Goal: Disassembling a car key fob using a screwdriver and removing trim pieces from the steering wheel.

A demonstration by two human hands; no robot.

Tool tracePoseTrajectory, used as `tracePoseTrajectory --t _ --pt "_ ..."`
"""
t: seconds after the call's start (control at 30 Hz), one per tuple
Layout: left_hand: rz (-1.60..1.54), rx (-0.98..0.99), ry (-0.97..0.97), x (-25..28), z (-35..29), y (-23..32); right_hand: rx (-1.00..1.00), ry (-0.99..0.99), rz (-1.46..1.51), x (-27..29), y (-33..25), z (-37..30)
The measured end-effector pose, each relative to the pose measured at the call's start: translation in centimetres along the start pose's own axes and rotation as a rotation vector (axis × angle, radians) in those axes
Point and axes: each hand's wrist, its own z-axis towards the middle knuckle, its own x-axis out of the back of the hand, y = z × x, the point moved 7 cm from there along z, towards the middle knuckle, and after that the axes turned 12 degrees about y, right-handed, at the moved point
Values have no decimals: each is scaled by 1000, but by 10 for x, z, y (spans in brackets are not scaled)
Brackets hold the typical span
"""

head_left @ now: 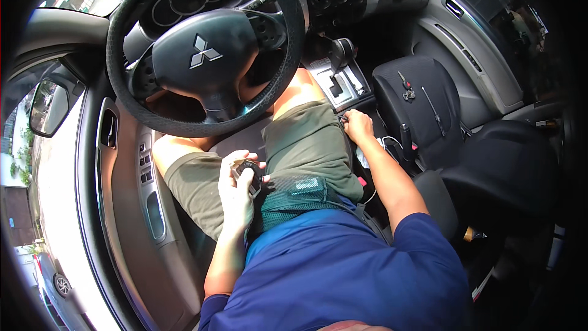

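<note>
Key fob (247,175) upright (tip toward wheel)

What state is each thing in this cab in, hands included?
Left hand: closed around a small black key fob over the lap.
Right hand: down beside the centre console, fingers curled on something small.
Black gear lever: upright, untouched.
Black leather-wrapped steering wheel: unheld.

Wheel rim (122,21): textured, matt black wrap. Hub (205,52): smooth matt plastic, shiny metal emblem. Shorts (309,141): olive cloth. Shirt (343,270): blue cloth. Passenger seat (422,107): black fabric. Shifter surround (358,83): silver, semi-gloss. Key fob (247,175): black plastic.
</note>
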Motion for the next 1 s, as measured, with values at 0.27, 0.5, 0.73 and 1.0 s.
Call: tracePoseTrajectory --t 0.27,0.5,0.73,1.0 --pt "-3 9 -16 -2 -4 0 130 -151 -163 2 -6 8" --pt "-274 146 -13 -3 -1 2 68 -197 -312 -8 -2 -5" --pt "-453 157 -53 -7 0 10 38 -139 -326 6 -2 -2" --pt "-385 67 -56 1 0 10 120 -211 -374 -3 5 -2"
